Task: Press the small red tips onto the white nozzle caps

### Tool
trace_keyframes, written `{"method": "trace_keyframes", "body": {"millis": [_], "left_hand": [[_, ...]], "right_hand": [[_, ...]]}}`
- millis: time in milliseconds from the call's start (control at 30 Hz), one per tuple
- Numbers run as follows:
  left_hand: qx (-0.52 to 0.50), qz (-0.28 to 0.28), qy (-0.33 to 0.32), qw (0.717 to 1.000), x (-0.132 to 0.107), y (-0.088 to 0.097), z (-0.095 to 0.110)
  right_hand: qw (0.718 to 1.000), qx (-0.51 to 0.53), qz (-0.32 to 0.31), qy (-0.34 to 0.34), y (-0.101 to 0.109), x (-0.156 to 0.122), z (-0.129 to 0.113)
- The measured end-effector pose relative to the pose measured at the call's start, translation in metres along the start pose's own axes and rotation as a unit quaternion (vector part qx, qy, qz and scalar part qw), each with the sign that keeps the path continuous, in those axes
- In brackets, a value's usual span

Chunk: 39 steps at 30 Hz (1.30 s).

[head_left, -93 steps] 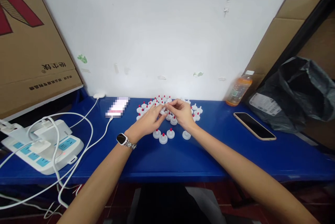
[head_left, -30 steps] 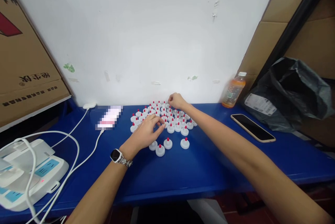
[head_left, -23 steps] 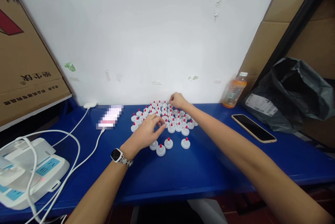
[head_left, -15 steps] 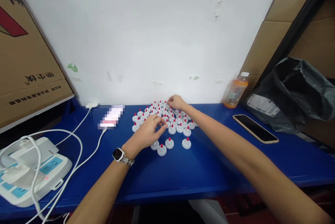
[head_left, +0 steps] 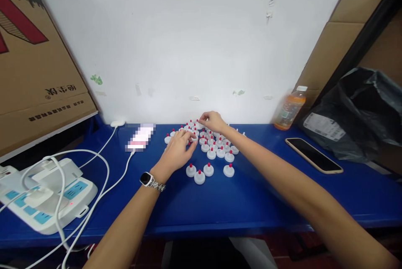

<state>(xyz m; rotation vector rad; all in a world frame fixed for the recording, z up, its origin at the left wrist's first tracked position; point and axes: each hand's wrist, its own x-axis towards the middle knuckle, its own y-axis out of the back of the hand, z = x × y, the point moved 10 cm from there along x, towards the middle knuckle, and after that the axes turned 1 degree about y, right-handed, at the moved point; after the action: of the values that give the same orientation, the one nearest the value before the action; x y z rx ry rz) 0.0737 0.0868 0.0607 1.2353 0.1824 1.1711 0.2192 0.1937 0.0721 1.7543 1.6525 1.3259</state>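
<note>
Many white round caps with red tips (head_left: pixel 229 156) stand in a cluster on the blue table, against the wall. My left hand (head_left: pixel 178 150) reaches over the cluster's left part, its thumb and index finger closed around a white cap (head_left: pixel 194 138). At the back of the cluster, my right hand (head_left: pixel 214 122) is pinched, fingertips at the red tip of another white cap (head_left: pixel 198 125). Whether it lifts that cap, I cannot tell. Several caps, one of them a front cap (head_left: pixel 199 177), sit apart nearer to me. My left hand and forearm hide part of the cluster.
At left lie a white power strip (head_left: pixel 84 195) with looping cables and a blurred-out phone-like item (head_left: pixel 140 137). To the right are a phone (head_left: pixel 314 156), an orange drink bottle (head_left: pixel 290 109) and a dark plastic bag (head_left: pixel 354 114). Cardboard boxes (head_left: pixel 40 72) flank the table.
My left hand has moved away from me, deeper over the cluster, and a white cap now shows between its fingers. My right hand has shifted slightly left. The whole view has moved a little.
</note>
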Motion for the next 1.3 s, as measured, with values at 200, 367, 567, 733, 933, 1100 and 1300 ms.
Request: {"method": "trace_keyframes", "body": {"millis": [200,367,567,733,933,1100,1300], "left_hand": [[0.017,0.059,0.021,0.998,-0.002,0.016,-0.002],[0.025,-0.019,0.027,0.999,-0.001,0.006,-0.013],[0.052,-0.018,0.053,0.997,-0.003,0.014,-0.029],[0.065,-0.02,0.049,0.996,-0.004,0.015,-0.028],[0.06,-0.034,0.038,0.997,-0.004,0.012,-0.025],[0.056,-0.032,0.025,0.998,-0.004,0.011,-0.021],[0.062,-0.04,0.027,0.997,-0.005,0.009,-0.021]], "right_hand": [[0.966,0.247,0.015,0.073,0.011,-0.052,-0.047],[0.961,0.262,-0.008,0.086,0.003,-0.08,-0.063],[0.991,-0.072,-0.031,0.112,-0.012,-0.079,-0.058],[0.957,-0.21,-0.1,0.171,-0.041,-0.066,-0.073],[0.936,-0.272,-0.12,0.186,-0.057,-0.05,-0.084],[0.932,-0.285,-0.129,0.182,-0.065,-0.046,-0.079],[0.95,-0.235,-0.11,0.172,-0.057,-0.045,-0.076]]}}
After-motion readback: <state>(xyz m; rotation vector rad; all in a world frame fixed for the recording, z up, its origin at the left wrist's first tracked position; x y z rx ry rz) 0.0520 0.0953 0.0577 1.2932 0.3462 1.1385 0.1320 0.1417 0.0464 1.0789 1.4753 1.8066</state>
